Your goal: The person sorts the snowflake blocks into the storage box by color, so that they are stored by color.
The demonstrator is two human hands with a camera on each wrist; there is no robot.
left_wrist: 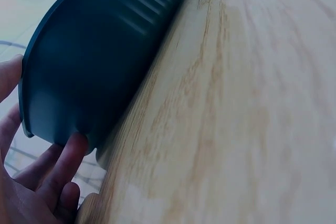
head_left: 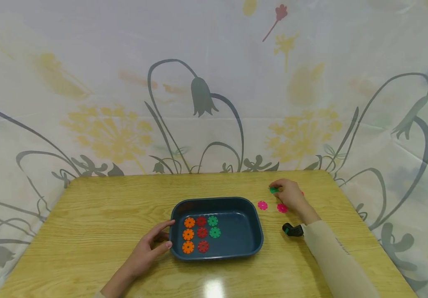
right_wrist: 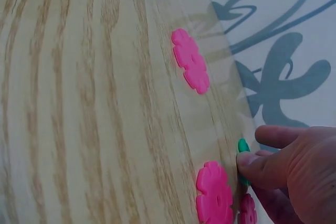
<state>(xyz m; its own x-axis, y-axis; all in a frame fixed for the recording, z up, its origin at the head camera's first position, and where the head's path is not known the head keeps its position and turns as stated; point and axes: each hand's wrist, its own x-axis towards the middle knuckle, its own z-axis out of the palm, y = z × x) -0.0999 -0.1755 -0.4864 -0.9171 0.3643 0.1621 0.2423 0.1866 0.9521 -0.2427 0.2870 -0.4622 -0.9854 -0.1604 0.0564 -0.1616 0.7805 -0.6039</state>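
My right hand pinches a green notched plastic disc between thumb and fingers near the table's far edge. In the right wrist view the disc is seen nearly edge-on, partly hidden by the thumb. Pink discs lie close by on the table. My left hand touches the left end of a dark blue tray, fingertips and thumb at the outer side of its rim. Inside, on the left, are columns of three orange discs, three red discs and two green discs.
A second pink disc lies below the right hand, and another shows partly behind it. A small black device sits by the right cuff. The wood-grain table meets a flower-patterned cloth at the back.
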